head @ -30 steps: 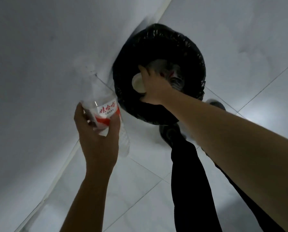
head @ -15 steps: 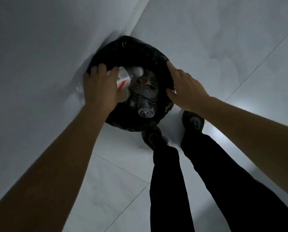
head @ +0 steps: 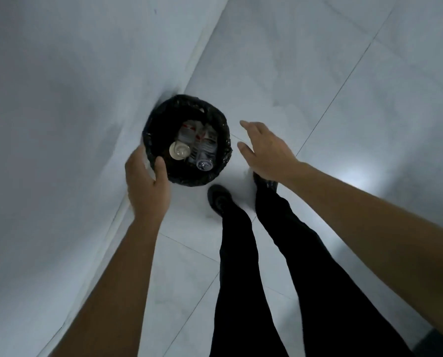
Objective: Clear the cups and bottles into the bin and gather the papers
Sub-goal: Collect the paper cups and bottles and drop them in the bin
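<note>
Head view, looking straight down: the bin (head: 163, 112), lined with a black bag, stands on the tiled floor (head: 318, 86) right against the wall (head: 60, 124). Inside it lie a pale cup (head: 179, 150), mouth up, and beside it clear plastic bottles (head: 205, 153) with red-and-white labels, all below the rim. The left hand (head: 148, 184) hovers at the near-left edge of the bin, fingers loosely curved and holding nothing; whether the thumb touches the bag cannot be told. The right hand (head: 266, 150) is just to the right of the bin, fingers spread and empty. The person's black trousers (head: 241, 266) and a dark shoe (head: 218, 199) stand close to the bin's near side. No papers show here.

The binning part looks done for these things. To finish it well, lift both hands straight up and away so no finger snags the loose bag and drags it off the rim, and step back without kicking the bin. Both hands are free, which suits gathering the papers next, wherever they lie.
</note>
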Motion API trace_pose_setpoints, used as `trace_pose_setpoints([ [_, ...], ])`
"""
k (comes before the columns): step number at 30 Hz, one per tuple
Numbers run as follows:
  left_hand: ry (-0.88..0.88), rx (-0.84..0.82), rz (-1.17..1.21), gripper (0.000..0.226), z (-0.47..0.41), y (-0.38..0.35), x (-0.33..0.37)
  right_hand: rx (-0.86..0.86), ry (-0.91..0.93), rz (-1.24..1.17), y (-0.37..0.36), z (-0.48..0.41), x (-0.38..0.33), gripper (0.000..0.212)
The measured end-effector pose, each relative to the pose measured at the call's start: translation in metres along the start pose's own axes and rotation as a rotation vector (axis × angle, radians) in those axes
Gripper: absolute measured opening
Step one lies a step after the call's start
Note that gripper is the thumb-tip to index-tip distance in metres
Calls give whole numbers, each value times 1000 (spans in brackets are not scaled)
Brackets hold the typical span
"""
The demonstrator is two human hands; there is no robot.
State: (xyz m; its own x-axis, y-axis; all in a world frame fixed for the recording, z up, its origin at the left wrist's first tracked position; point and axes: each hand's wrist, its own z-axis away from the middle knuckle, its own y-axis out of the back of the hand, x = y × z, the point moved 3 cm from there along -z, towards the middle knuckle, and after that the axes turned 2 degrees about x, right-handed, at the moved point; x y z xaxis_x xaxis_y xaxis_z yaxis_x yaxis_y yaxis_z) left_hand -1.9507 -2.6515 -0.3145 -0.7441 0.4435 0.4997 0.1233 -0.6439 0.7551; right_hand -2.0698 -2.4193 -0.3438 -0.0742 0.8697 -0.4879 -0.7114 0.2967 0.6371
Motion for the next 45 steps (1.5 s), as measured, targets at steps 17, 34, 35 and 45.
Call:
trace_pose_setpoints([
  [17,-355,205,476,57,281,312,235,727,163,-458,291,389,-160,53],
  [34,-912,-444,354,53,392,137,479,1440,-388,-636,318,598,59,53],
  [35,-939,-477,345,54,404,119,494,1472,-416,-657,317,607,78,52],
  [45,-1049,-754,235,56,533,-61,648,1586,-595,-792,366,680,272,60],
])
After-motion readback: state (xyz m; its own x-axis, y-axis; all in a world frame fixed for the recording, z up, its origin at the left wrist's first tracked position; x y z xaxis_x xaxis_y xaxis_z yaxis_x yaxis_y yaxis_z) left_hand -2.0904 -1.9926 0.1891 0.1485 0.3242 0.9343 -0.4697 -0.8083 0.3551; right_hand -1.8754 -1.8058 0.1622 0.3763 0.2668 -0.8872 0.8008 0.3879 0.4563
